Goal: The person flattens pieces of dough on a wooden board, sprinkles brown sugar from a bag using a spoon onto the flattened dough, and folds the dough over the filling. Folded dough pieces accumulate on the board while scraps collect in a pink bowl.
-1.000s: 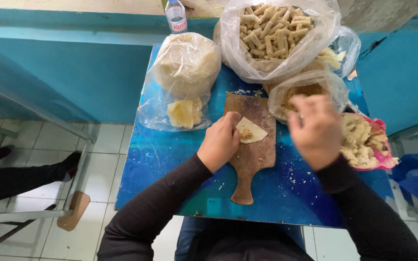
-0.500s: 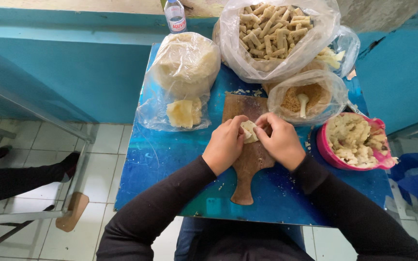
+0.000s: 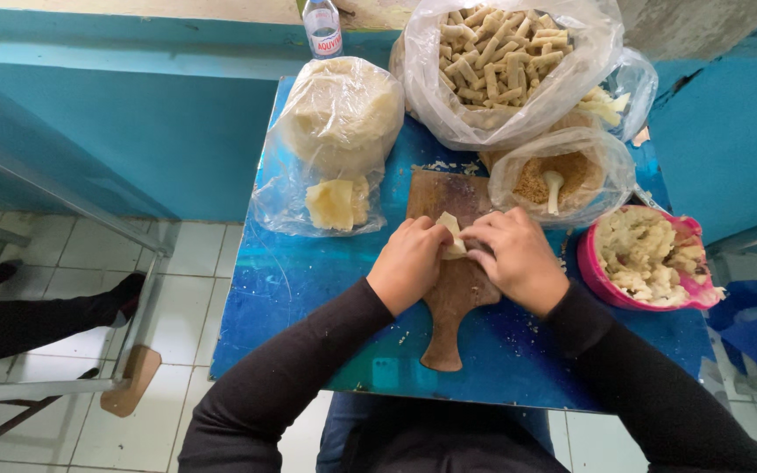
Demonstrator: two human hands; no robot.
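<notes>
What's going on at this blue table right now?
A person in black sleeves has both hands, left hand and right hand, pinched together around a small pale dough wrapper over a wooden board. Beside the board sit a pink bowl of pale filling, a bag of crumbs with a spoon, and a bag of finished rolls.
</notes>
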